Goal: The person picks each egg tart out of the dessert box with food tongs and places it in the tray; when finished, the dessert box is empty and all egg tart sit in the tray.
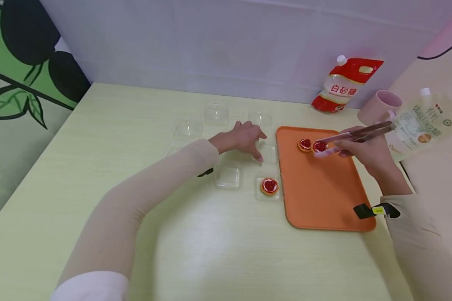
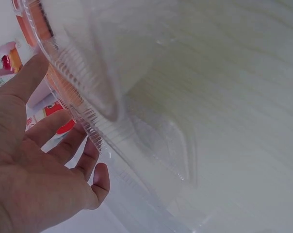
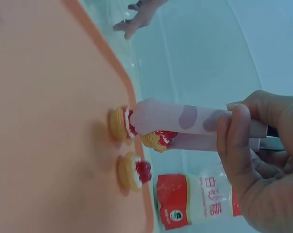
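My right hand [image 1: 373, 154] grips a pair of tongs [image 1: 361, 134] with pink tips over the orange tray [image 1: 324, 196]. Between the tong arms sits a tart [image 3: 158, 140] with red fruit topping. Two similar tarts, a nearer one [image 3: 133, 172] and one beside the tips [image 3: 121, 124], rest on the tray in the right wrist view. My left hand [image 1: 245, 138], fingers spread, reaches over the clear plastic boxes, its thumb by a box [image 1: 268, 154] left of the tray. In the left wrist view, fingers lie along a clear ribbed rim [image 2: 90, 128]; whether they touch it cannot be told.
One tart [image 1: 269, 186] sits in a clear box at the tray's left edge. Several clear boxes [image 1: 227, 177] and lids [image 1: 188, 127] lie around the left forearm. Behind the tray stand a red sugar pouch [image 1: 339, 85], a pink mug [image 1: 378, 106] and a spouted pouch [image 1: 422, 125].
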The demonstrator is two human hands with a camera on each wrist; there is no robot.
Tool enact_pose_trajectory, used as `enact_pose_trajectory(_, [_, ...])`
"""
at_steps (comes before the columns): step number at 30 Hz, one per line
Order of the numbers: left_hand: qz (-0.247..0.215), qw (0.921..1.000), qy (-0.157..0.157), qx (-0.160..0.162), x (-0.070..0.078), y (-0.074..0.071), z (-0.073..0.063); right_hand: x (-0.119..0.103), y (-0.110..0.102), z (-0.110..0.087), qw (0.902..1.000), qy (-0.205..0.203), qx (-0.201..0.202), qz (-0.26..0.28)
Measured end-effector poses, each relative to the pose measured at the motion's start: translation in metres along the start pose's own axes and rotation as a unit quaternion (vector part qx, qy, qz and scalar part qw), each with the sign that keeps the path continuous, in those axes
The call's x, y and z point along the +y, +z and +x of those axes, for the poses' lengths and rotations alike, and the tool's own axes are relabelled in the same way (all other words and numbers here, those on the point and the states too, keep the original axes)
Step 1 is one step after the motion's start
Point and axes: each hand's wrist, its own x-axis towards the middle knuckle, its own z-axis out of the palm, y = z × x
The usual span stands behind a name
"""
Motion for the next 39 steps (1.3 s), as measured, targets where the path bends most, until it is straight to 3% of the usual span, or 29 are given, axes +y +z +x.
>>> enact_pose_trajectory(8, [-0.001,1.0000,-0.002,0.001,0.000,-0.002,-0.001,0.020,-0.010,-0.005,0.9982,0.029,-0.014,-0.050])
enact_pose_trajectory(17, [-0.004,0.9999,0.002,0.009,0.001,-0.005,-0.002,0.030,-0.009,-0.004,0.9990,0.021,-0.007,-0.038])
enact_pose_trajectory(29, [-0.011,0.9999,-0.008,-0.004,0.002,-0.005,-0.001,0.030,-0.012,-0.004,0.9987,0.023,-0.011,-0.045])
enact_pose_trajectory(35, [-0.013,0.9998,-0.012,-0.006,0.002,-0.003,-0.002,0.029,-0.017,-0.007,0.9995,0.017,-0.013,-0.022])
enact_pose_trajectory(39, [-0.007,0.9999,-0.010,-0.007,0.002,-0.002,-0.003,0.026,-0.017,-0.010,0.9994,0.003,-0.013,0.031])
